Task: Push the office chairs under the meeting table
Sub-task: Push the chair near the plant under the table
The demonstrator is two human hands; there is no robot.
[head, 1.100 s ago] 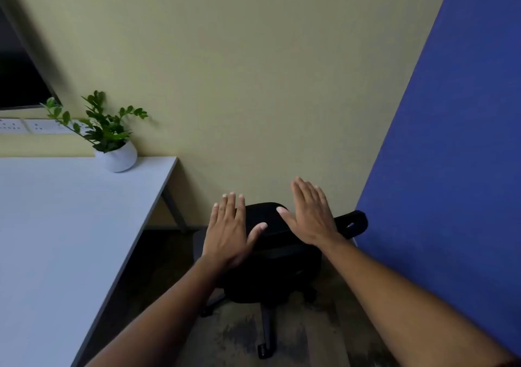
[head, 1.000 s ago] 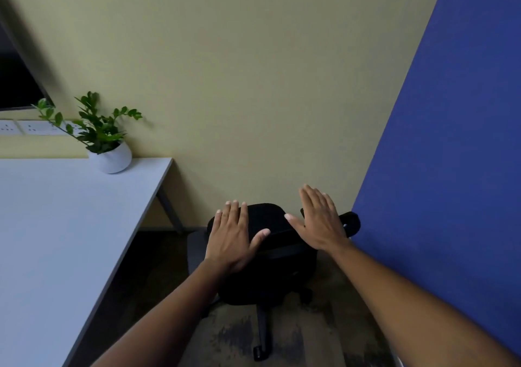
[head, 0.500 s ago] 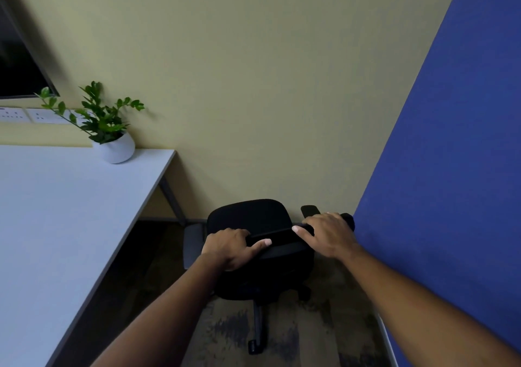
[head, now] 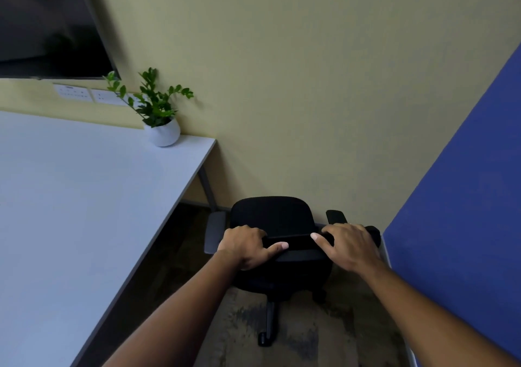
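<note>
Gripped the office chair (head: 272, 214) backrest top with both hands (head: 245, 247) (head: 348, 247) clamped, thumbs rearward, for steering toward the tabletop (head: 84, 186).

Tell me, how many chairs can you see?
1. The black office chair stands in the corner between the white meeting table and the blue wall panel, with both hands gripping its backrest. More chairs may be out of view.

You see a black chair (head: 272, 214) beside the pale grey-white table (head: 70, 197), on it a white pot (head: 165, 134) of green leaves; right of the chair, a blue panel (head: 465, 211).
</note>
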